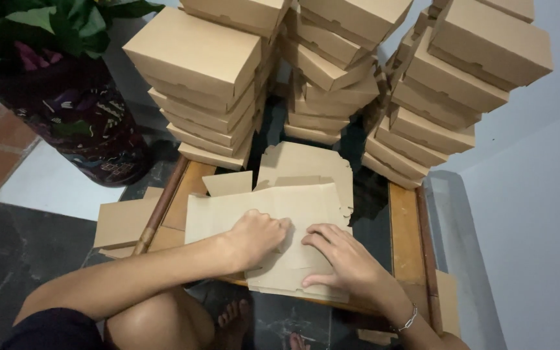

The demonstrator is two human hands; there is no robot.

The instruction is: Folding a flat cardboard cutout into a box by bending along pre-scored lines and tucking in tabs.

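A flat brown cardboard box blank (273, 207) lies on a low wooden table (404, 227). My left hand (257, 234) is curled into a loose fist and presses down on the blank near its middle. Just to the right, my right hand (341, 256) rests on the same sheet with fingers spread, its thumb along the near edge. A bracelet circles my right wrist. Another unfolded blank (306, 162) lies behind, partly under the first.
Three tall stacks of folded brown boxes (196, 71) (332, 65) (448, 91) stand at the far side. A dark patterned plant pot (92, 123) sits at left. More flat cardboard (121, 223) hangs off the table's left edge. My bare knee and feet are below.
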